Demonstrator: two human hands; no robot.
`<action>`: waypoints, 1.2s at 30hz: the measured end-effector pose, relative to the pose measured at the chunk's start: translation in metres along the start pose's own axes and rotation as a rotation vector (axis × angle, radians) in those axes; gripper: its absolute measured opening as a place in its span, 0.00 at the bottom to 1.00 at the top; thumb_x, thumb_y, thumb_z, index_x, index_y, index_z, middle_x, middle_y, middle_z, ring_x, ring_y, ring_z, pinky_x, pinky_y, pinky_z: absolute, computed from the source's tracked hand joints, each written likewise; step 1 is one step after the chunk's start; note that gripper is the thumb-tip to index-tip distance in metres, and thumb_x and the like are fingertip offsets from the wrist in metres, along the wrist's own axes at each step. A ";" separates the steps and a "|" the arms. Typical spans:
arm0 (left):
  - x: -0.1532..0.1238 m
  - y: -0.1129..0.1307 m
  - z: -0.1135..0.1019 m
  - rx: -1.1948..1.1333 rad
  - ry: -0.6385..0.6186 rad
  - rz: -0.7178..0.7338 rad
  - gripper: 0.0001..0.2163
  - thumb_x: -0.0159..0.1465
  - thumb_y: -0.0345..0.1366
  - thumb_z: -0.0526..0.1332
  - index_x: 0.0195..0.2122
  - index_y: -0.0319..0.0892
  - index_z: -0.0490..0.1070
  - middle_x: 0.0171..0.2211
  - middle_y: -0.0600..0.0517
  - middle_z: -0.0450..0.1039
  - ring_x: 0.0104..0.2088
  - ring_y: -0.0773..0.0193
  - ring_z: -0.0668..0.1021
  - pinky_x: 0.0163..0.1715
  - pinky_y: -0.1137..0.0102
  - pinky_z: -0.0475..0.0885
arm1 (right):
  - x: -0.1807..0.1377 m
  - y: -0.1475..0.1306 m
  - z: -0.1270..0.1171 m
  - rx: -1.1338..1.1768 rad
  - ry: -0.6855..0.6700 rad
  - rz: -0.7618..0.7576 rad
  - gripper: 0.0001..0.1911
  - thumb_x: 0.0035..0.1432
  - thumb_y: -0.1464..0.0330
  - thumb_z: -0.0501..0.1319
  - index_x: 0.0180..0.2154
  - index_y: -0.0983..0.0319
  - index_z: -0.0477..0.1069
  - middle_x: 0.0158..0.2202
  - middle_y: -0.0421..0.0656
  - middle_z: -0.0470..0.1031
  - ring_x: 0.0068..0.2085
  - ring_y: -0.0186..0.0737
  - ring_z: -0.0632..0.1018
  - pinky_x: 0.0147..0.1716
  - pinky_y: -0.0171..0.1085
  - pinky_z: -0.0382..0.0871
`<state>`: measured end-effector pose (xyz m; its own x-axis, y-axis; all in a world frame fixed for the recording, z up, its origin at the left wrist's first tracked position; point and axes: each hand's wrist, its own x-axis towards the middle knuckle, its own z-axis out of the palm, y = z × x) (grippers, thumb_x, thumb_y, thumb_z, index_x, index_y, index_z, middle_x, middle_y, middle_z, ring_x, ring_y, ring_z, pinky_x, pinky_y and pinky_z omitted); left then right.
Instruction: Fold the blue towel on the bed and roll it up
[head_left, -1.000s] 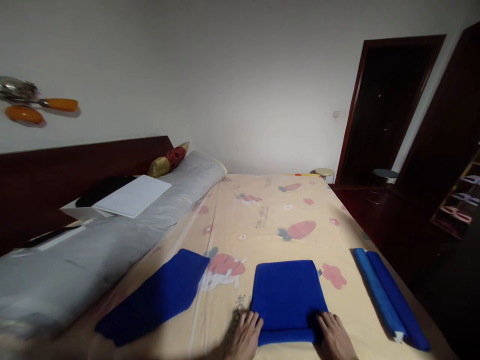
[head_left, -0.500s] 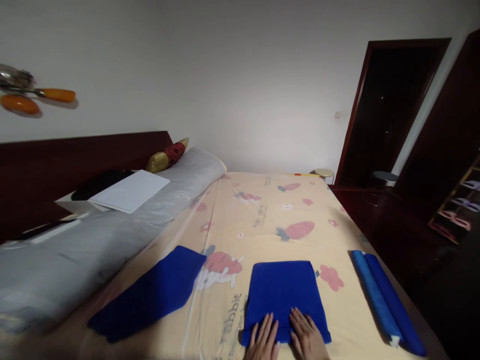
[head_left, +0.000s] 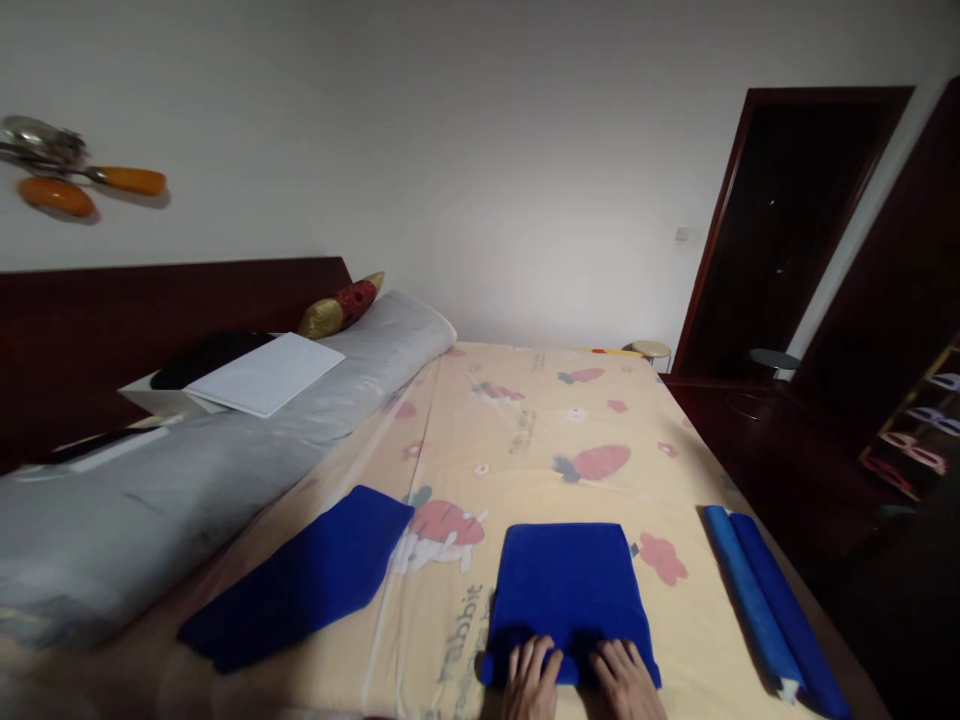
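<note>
A folded blue towel (head_left: 566, 580) lies flat on the bed in front of me, its near edge turned up into a narrow roll. My left hand (head_left: 534, 676) has its fingers curled over the left half of that roll. On the right half, my right hand (head_left: 624, 676) grips in the same way, fingers bent and palm hidden. Another blue cloth (head_left: 300, 580) is spread out to the left, apart from my hands. Two rolled towels, a lighter blue roll (head_left: 752, 600) and a darker blue roll (head_left: 791, 615), rest side by side at the bed's right edge.
The bed sheet (head_left: 517, 470) carries printed carrots and rabbits. A long grey covered bundle (head_left: 300, 440) runs along the headboard (head_left: 172, 300), with a white board (head_left: 266, 375) on it. Stools (head_left: 651, 350) and a shoe rack (head_left: 911, 440) stand beyond the bed.
My fingers have gone from lying stretched flat on the near part of the towel to curling over its edge. That edge now looks thicker and rolled.
</note>
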<state>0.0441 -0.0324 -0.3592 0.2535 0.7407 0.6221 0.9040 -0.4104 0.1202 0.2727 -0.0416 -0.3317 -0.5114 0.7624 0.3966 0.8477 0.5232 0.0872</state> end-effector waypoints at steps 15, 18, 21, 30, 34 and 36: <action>0.006 -0.039 -0.066 -0.107 -0.401 -0.308 0.31 0.46 0.19 0.52 0.46 0.59 0.73 0.52 0.57 0.77 0.56 0.61 0.75 0.57 0.61 0.72 | -0.021 0.044 -0.040 0.202 -0.247 0.115 0.23 0.61 0.59 0.52 0.58 0.45 0.61 0.52 0.43 0.77 0.49 0.45 0.77 0.50 0.45 0.68; 0.015 -0.036 -0.079 -0.156 -0.453 -0.408 0.30 0.48 0.20 0.51 0.45 0.61 0.72 0.52 0.59 0.76 0.57 0.61 0.73 0.59 0.56 0.67 | -0.017 0.043 -0.050 0.274 -0.342 0.152 0.23 0.61 0.61 0.50 0.58 0.47 0.62 0.51 0.44 0.76 0.50 0.46 0.77 0.52 0.47 0.67; 0.028 -0.033 -0.090 -0.239 -0.501 -0.447 0.27 0.50 0.22 0.50 0.44 0.59 0.73 0.48 0.58 0.78 0.55 0.62 0.74 0.60 0.56 0.64 | -0.009 0.039 -0.061 0.387 -0.379 0.211 0.25 0.59 0.64 0.50 0.58 0.55 0.62 0.53 0.46 0.75 0.52 0.46 0.74 0.54 0.46 0.65; 0.040 -0.034 -0.075 -0.106 -0.490 -0.616 0.17 0.54 0.25 0.51 0.37 0.45 0.77 0.43 0.49 0.82 0.55 0.56 0.75 0.62 0.51 0.57 | 0.006 0.048 -0.051 0.375 -0.377 0.463 0.16 0.47 0.70 0.53 0.37 0.59 0.73 0.39 0.46 0.80 0.42 0.46 0.77 0.48 0.49 0.67; 0.032 -0.015 -0.046 0.106 -0.447 -0.521 0.24 0.55 0.24 0.50 0.52 0.44 0.71 0.58 0.44 0.73 0.61 0.50 0.71 0.60 0.48 0.64 | 0.026 0.022 -0.039 0.294 -0.323 0.516 0.24 0.47 0.73 0.53 0.48 0.64 0.72 0.53 0.58 0.74 0.55 0.59 0.73 0.56 0.59 0.60; 0.033 -0.001 -0.034 0.070 -0.430 -0.339 0.25 0.56 0.25 0.50 0.54 0.48 0.68 0.57 0.50 0.74 0.58 0.57 0.74 0.58 0.55 0.69 | 0.038 -0.002 -0.032 0.307 -0.302 0.489 0.25 0.50 0.72 0.54 0.52 0.60 0.70 0.57 0.52 0.72 0.57 0.53 0.71 0.60 0.53 0.60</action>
<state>0.0402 -0.0256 -0.3125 0.0492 0.9818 0.1837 0.9765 -0.0860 0.1977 0.2562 -0.0260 -0.2873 -0.1314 0.9903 0.0463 0.9369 0.1393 -0.3208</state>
